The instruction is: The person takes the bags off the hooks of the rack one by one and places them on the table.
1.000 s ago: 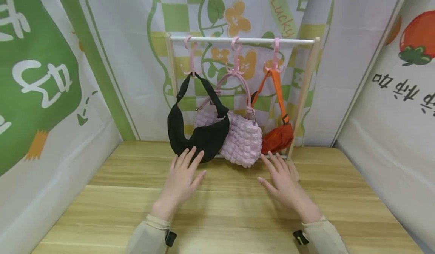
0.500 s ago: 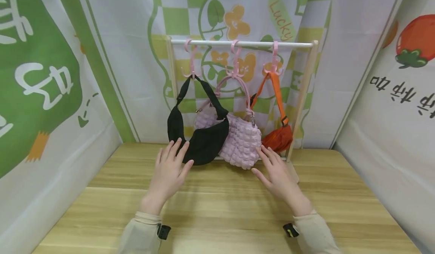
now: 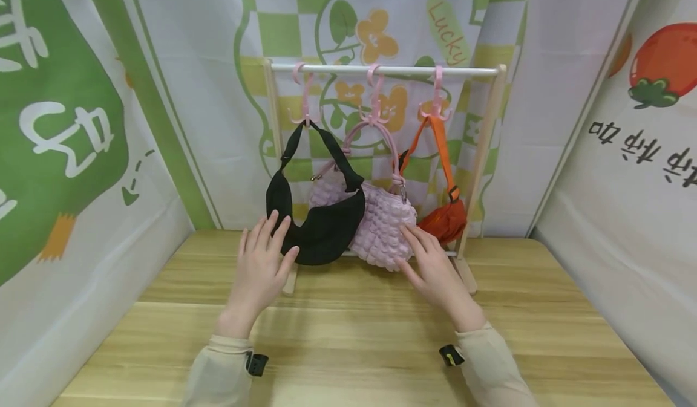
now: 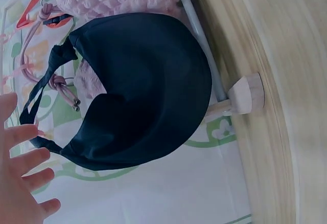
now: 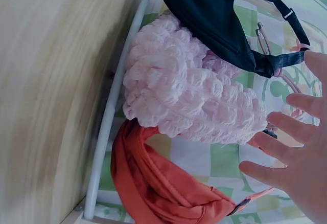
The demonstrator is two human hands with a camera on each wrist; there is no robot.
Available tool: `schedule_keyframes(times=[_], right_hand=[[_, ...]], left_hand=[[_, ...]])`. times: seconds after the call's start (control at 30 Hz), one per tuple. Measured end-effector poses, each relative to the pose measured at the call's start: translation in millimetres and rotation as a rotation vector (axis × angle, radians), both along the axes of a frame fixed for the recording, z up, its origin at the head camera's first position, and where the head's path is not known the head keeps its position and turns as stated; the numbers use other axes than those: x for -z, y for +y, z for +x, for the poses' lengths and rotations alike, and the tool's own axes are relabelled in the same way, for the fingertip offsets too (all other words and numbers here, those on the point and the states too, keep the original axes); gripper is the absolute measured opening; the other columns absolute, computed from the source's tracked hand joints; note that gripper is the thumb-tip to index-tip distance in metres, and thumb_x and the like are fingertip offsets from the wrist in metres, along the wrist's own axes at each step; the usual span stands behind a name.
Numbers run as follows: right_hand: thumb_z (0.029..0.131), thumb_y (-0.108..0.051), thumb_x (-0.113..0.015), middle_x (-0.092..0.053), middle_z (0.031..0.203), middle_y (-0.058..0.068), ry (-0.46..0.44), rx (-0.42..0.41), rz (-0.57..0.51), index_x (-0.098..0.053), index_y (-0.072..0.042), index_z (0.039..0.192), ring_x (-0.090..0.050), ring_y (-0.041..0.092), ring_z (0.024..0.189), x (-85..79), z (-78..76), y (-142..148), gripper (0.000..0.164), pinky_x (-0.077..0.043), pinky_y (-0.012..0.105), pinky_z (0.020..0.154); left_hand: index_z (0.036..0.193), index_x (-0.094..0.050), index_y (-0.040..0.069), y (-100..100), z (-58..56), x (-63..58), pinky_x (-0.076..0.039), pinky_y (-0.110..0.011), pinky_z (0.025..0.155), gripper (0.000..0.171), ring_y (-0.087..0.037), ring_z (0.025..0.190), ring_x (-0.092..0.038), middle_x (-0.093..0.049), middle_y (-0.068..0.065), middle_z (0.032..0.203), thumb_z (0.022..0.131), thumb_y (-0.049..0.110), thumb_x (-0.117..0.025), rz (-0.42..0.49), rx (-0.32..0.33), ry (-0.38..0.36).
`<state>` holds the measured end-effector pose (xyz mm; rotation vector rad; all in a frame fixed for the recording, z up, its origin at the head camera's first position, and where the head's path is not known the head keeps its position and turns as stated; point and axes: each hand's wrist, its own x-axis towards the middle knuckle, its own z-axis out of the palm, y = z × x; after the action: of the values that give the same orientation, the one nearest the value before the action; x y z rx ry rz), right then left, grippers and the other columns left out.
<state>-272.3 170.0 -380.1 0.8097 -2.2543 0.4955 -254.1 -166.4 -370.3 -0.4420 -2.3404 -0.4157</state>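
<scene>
Three bags hang in a row from pink hooks on the top bar of a rack, which stands on a wood-grained table. The black bag hangs at the left, covering part of the puffy pink bag in the middle; the orange-red bag hangs at the right, just beside the pink one. The left hand is raised before the lower left edge of the black bag, its fingers straight and spread apart, gripping nothing. The right hand is held likewise — fingers extended, nothing clasped — before the lower right side of the pink bag. The head view cannot tell whether its fingertips touch the fabric, but the right wrist view shows them spread near the pink bag. Behind the rack hangs a green-and-white checked curtain with orange flowers.
</scene>
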Motion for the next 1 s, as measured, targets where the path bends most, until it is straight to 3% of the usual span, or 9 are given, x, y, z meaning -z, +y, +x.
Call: schedule_keyframes(times=[0.57, 1.0], right_hand=[[0.090, -0.025, -0.064, -0.048, 0.137, 0.019, 0.031, -0.017, 0.029, -0.041, -0.002, 0.141, -0.043, 0.036, 0.126, -33.0, -20.5, -14.2, 0.060, -0.037, 0.049, 0.106], [0.092, -0.028, -0.061, -0.045, 0.140, 0.017, 0.011, 0.003, 0.063, -0.037, -0.005, 0.145, -0.042, 0.035, 0.127, -51.0, -34.1, -17.1, 0.062, -0.037, 0.047, 0.107]], left_hand=[[0.147, -0.034, 0.014, -15.1, -10.7, -13.3, -0.017, -0.064, 0.110, 0.058, -0.040, 0.140, -0.025, -0.028, -0.016, 0.154, 0.096, 0.037, -0.051, -0.031, -0.046, 0.045], [0.149, -0.029, 0.015, -27.2, -22.3, -30.1, -0.014, -0.064, 0.111, 0.060, -0.039, 0.142, -0.020, -0.024, -0.015, 0.155, 0.098, 0.040, -0.047, -0.051, -0.060, 0.017]])
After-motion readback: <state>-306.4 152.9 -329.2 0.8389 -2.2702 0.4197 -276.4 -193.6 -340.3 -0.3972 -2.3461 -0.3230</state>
